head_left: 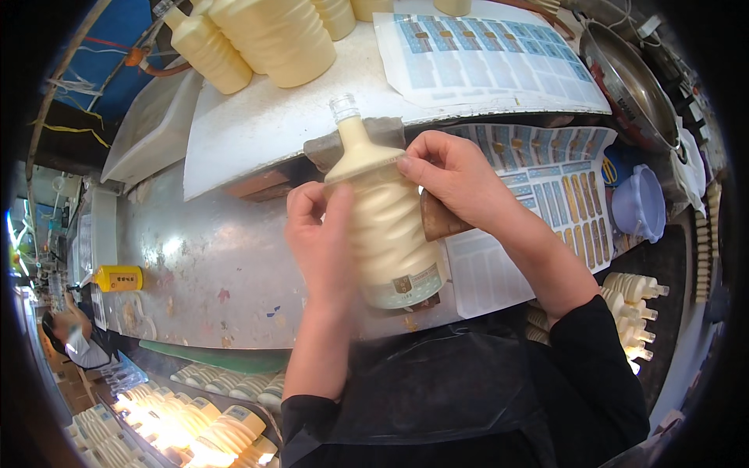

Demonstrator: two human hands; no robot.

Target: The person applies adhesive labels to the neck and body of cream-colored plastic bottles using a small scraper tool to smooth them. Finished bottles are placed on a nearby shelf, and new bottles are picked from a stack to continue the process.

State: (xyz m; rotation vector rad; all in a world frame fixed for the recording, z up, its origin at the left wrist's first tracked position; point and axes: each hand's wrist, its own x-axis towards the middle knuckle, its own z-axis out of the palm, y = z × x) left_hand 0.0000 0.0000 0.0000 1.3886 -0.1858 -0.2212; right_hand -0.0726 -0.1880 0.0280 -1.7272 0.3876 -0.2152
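A cream bottle with wavy ridges lies in front of me, its clear threaded neck pointing away. Around its base runs a pale blue band with a dark emblem. Across its shoulder stretches a narrow label strip. My right hand pinches the strip's right end between thumb and forefinger. On the other side, my left hand is closed at the strip's left end, slightly blurred, with its thumb against the bottle. Beneath the bottle, a brown block and a grey cloth-like pad show partly.
Label sheets lie right of the bottle, and more label sheets on the raised white board. Cream bottles stand at the back. A yellow container is left, a lavender bucket right. Several bottles lie below left.
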